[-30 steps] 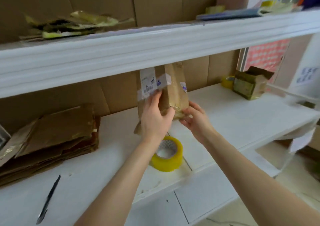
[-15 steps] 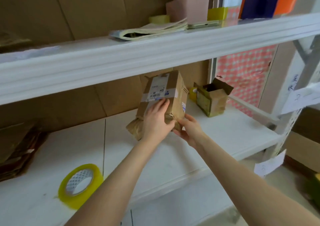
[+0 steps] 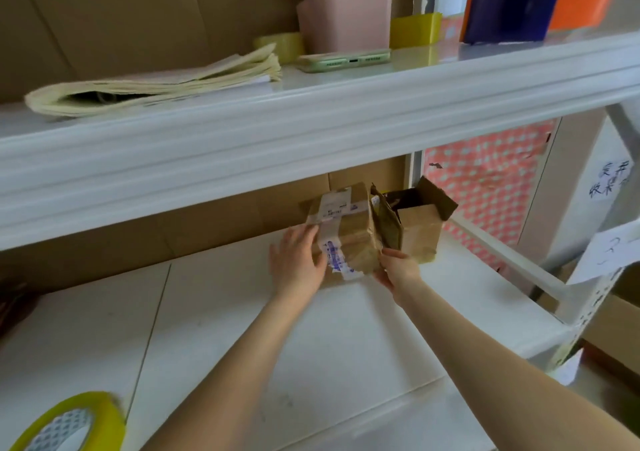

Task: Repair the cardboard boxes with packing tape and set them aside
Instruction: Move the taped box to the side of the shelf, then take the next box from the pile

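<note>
A taped brown cardboard box (image 3: 349,236) with a white label stands on the white shelf (image 3: 214,312) at the back, against a second brown box (image 3: 417,229) whose flaps stand open. My left hand (image 3: 298,263) presses flat against the taped box's left side, fingers straight. At the box's lower right corner my right hand (image 3: 398,267) holds it, fingers partly hidden behind the cardboard. A yellow roll of packing tape (image 3: 65,423) lies at the shelf's near left corner.
The upper shelf (image 3: 311,111) overhangs the boxes and carries a stack of papers (image 3: 156,80), a phone (image 3: 343,59) and a pink box (image 3: 346,14). Cardboard sheets line the back wall. A white rack post (image 3: 588,305) with paper tags stands at right.
Both hands carried the taped box rightward and down onto the shelf beside the open box. The tape roll now lies far to the left.
</note>
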